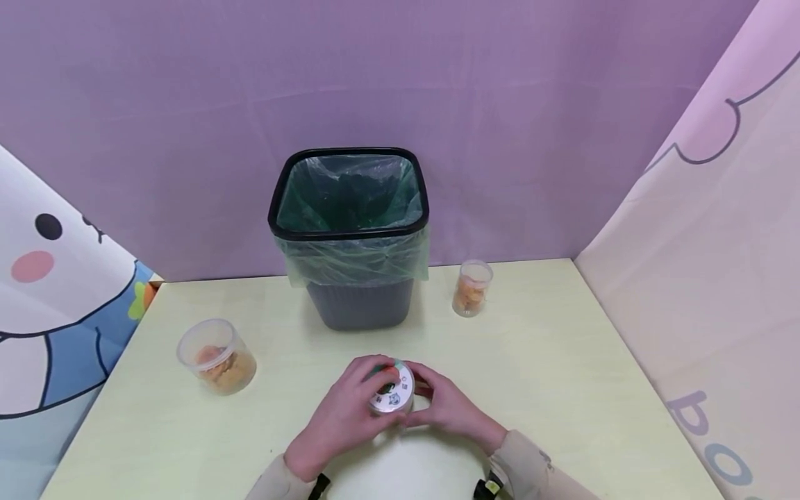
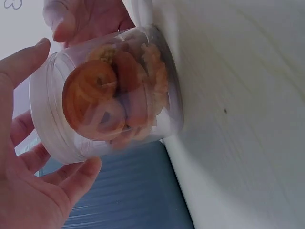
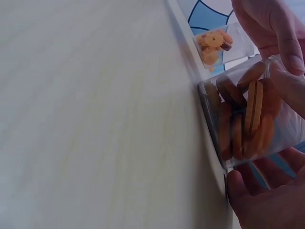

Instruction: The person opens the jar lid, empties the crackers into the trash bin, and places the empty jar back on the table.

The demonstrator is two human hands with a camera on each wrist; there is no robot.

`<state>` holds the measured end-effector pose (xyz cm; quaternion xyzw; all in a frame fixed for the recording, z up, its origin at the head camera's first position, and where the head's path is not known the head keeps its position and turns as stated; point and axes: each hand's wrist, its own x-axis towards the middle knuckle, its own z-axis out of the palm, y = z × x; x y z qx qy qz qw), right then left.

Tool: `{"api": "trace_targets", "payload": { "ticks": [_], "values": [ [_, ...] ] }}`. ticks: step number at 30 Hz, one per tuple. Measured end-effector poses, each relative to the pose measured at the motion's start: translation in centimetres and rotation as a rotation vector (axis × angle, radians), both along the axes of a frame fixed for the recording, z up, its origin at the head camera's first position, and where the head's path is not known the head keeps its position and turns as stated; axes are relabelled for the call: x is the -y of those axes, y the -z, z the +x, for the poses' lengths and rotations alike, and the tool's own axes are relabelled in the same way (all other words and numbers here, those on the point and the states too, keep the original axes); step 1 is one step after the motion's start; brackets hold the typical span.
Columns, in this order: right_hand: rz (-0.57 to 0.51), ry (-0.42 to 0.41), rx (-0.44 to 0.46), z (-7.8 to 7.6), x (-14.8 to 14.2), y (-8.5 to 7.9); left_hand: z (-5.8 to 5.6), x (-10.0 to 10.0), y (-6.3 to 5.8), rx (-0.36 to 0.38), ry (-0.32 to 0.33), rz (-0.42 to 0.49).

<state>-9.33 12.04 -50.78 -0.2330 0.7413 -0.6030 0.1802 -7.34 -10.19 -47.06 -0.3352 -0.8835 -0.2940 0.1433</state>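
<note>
purple cloth (image 1: 500, 104) backs the pale table (image 1: 531, 361) under the held jar (image 2: 128, 93).

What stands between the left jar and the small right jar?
In the head view, the bin stands between the left jar and the small jar.

Clear jars: 3. Centre jar (image 1: 396, 399), left jar (image 1: 211, 333), right jar (image 1: 476, 269). Hands: 2, left hand (image 1: 344, 420) and right hand (image 1: 453, 411). Sleeves (image 1: 521, 458): 2. Bin (image 1: 359, 305): 1. Green liner (image 1: 356, 258): 1. Bench (image 1: 550, 347): 1. Biscuits (image 2: 93, 90): several per jar, overlapping, exact number unreadable.
</note>
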Motion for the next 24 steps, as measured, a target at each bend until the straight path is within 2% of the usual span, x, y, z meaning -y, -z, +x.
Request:
{"api": "trace_targets", "payload": {
  "ticks": [8, 11, 17, 24],
  "values": [
    [0.01, 0.007, -0.028, -0.2, 0.5, 0.1, 0.1, -0.3, 0.1, 0.019, 0.018, 0.04],
    [0.016, 0.009, -0.027, -0.3, 0.5, 0.2, 0.0, -0.2, 0.2, 0.051, 0.043, 0.081],
    [0.035, 0.011, -0.023, -0.4, 0.3, 0.3, -0.7, 1.0, 0.7, 0.26, 0.115, 0.235],
    [-0.053, -0.023, 0.029, -0.7, 0.3, 0.5, -1.5, 2.1, 1.2, 0.503, 0.147, 0.351]
  ]
}}
